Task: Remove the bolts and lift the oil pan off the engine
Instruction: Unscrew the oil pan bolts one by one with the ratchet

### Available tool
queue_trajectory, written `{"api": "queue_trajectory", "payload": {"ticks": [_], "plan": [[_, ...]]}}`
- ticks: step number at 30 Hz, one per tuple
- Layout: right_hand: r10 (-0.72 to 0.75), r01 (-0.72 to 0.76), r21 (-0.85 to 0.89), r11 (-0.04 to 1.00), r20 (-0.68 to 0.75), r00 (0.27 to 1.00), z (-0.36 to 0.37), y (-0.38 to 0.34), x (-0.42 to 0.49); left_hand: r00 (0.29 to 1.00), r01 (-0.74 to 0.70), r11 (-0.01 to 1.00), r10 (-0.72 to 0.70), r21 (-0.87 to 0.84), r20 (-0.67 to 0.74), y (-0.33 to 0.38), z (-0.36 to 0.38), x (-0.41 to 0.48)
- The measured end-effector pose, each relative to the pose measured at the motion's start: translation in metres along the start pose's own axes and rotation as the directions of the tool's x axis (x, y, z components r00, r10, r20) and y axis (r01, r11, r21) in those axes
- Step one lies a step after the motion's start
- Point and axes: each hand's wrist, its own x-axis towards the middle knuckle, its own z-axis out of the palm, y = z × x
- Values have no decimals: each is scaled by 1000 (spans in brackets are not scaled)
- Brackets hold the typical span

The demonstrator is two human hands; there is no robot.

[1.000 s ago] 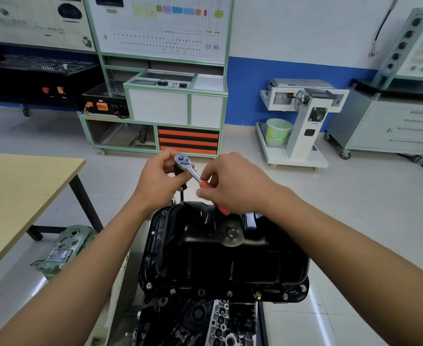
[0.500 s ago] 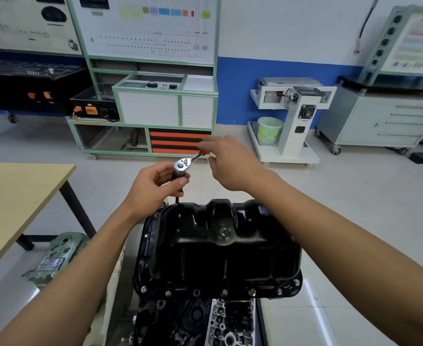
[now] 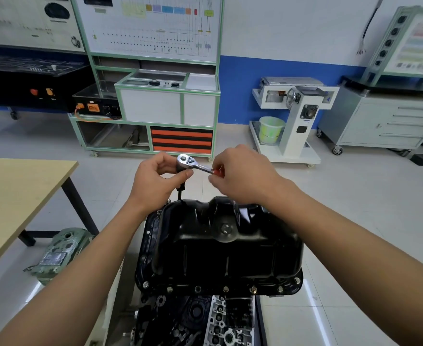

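Observation:
The black oil pan point(image 3: 218, 248) sits upside up on the engine point(image 3: 195, 320), with several bolts point(image 3: 225, 288) showing along its near flange. A ratchet wrench point(image 3: 188, 162) with a silver head and red handle stands on a black extension that reaches down to the pan's far left rim. My left hand point(image 3: 155, 181) grips the ratchet head and the top of the extension. My right hand point(image 3: 243, 173) holds the red handle, which is mostly hidden under the fingers.
A wooden table point(image 3: 13, 196) stands at the left, with a green engine part point(image 3: 55, 253) on the floor beside it. Beyond are a green-framed training bench point(image 3: 155, 108), a white stand with a bucket point(image 3: 270, 129) and a grey drawer cabinet point(image 3: 380, 121).
My right hand swung the handle from the near right to the far side and now back to the right. The left hand stayed on the ratchet head.

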Motion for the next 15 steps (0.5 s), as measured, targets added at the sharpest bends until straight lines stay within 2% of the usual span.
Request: {"api": "queue_trajectory", "payload": {"ticks": [4, 8, 12, 15], "plan": [[-12, 5, 99, 995, 72, 997, 2, -17, -10, 996, -33, 996, 39, 80, -80, -1, 7, 0], [-49, 34, 179, 983, 78, 996, 6, -30, -16, 991, -56, 991, 70, 121, -117, -1, 13, -2], [-28, 6, 154, 988, 141, 990, -4, -22, -9, 998, -55, 998, 55, 8, -14, 1, 5, 0], [-20, 13, 66, 998, 98, 995, -9, -12, 2, 995, -37, 999, 36, 9, 91, 1, -4, 1]]}}
